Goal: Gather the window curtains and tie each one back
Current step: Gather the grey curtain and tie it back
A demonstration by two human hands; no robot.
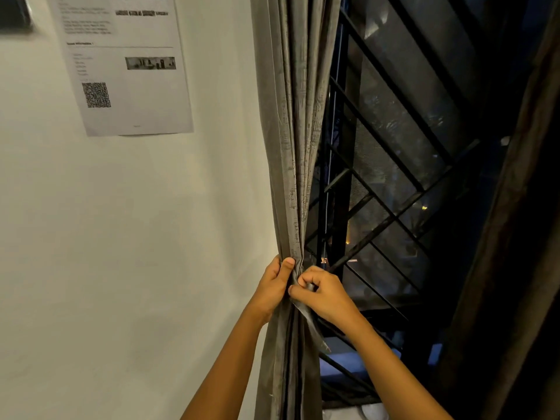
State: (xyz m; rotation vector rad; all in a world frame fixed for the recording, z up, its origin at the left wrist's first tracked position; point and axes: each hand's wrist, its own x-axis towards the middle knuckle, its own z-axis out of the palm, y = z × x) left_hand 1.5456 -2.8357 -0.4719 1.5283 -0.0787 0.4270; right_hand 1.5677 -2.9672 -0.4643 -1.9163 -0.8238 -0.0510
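A grey-brown curtain (295,131) hangs gathered into a narrow bundle at the window's left side. My left hand (274,286) grips the bundle from the left, thumb across its front. My right hand (322,294) is just to the right, fingers curled, pinching a strip of matching grey fabric, the tie-back (312,322), whose loose end hangs down below my hand. A second, darker curtain (521,207) hangs at the right edge of the view in shadow.
Behind the curtain is a dark window with a black metal grille (391,189) of crossing bars. A cream wall (136,237) fills the left, with a printed sheet bearing a QR code (127,65) taped up high.
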